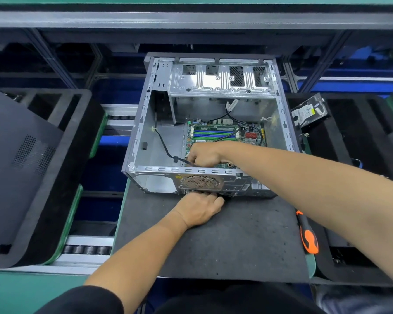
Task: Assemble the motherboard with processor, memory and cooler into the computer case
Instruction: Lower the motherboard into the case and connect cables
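We judge the green motherboard (pixel 222 134) stiff yet fragile, best held by its edges; our right hand (pixel 203 156) is curled over it inside the grey steel case (pixel 143 123), its grip unclear, while our left hand (pixel 200 209) presses the rear panel.

Bright even overhead light, soft shadows, curved wide-angle edges, perhaps slight blur

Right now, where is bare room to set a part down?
Bare: the dark mat between the left hand and the screwdriver, and the case floor left of the motherboard. Crowded: the board's near edge, where the right hand and cable meet.
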The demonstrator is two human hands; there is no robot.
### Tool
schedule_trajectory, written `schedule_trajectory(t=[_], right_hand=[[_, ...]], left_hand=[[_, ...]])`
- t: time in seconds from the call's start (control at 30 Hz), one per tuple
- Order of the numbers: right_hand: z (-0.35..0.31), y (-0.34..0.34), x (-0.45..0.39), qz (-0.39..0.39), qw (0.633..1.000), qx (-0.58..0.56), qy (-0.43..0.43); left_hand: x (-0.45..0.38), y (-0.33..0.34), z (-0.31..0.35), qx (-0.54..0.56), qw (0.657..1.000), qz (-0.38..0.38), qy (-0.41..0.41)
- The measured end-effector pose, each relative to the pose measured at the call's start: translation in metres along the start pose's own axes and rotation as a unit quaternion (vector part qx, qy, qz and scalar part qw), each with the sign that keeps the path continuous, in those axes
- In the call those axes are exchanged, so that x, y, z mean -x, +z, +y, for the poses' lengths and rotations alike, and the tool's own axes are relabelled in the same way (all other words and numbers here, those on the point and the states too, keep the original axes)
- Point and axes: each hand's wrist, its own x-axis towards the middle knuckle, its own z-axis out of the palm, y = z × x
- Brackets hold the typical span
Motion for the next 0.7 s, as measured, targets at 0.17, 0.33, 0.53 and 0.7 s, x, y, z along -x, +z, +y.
schedule_trajectory(t=[0.17,0.33,0.53,0.7], right_hand=[[0.001,0.003,0.0,-0.018,1.0,0.005,-0.016],[0.0,0.006,0.001,-0.029,0.999,0.016,-0.026],[-0.01,0.003,-0.002,-0.045,0.997,0.052,-0.037],[-0.011,0.002,-0.009,-0.056,0.997,0.056,-0.022]], left_hand=[[-0.001,-0.01,-0.001,-0.014,0.997,-0.063,0.046],[0.011,-0.024,-0.012,-0.062,0.978,-0.004,0.197],[0.023,-0.027,-0.04,-0.104,0.943,-0.062,0.31],[0.022,-0.021,-0.053,-0.11,0.935,-0.099,0.323]])
